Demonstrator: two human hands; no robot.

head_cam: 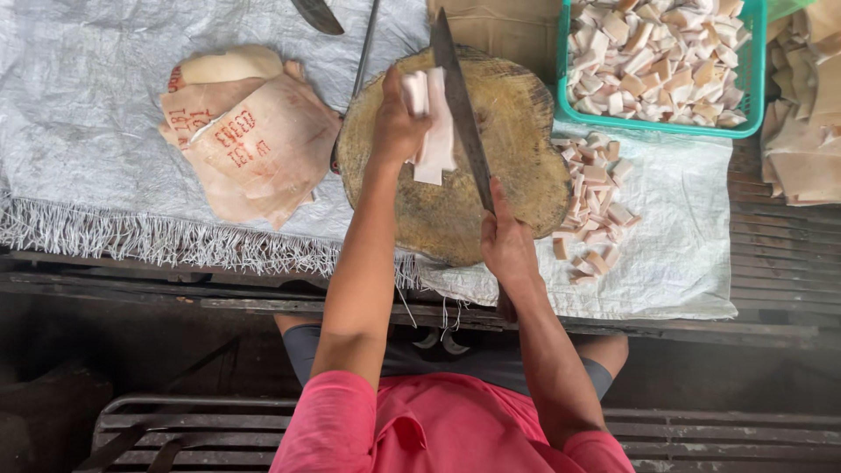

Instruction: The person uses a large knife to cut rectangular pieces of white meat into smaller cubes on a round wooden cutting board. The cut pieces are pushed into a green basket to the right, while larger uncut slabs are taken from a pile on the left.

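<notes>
My left hand (pixel 396 118) grips pale strips of pork fat (pixel 435 131) over a round wooden chopping block (pixel 526 131). In my right hand (pixel 506 241) is a long knife (pixel 457 96); its blade points away from me and lies right beside the strips. Cut cubes of fat (pixel 596 206) lie in a heap just right of the block on a white woven sheet (pixel 674 254).
A green plastic basket (pixel 752 83) of cut cubes stands at the back right. Stamped slabs of pork skin (pixel 245 140) are stacked left of the block. More slabs (pixel 806 123) lie at the far right. Another blade (pixel 317 14) lies at the back. A dark wooden bench edge (pixel 219 293) runs below.
</notes>
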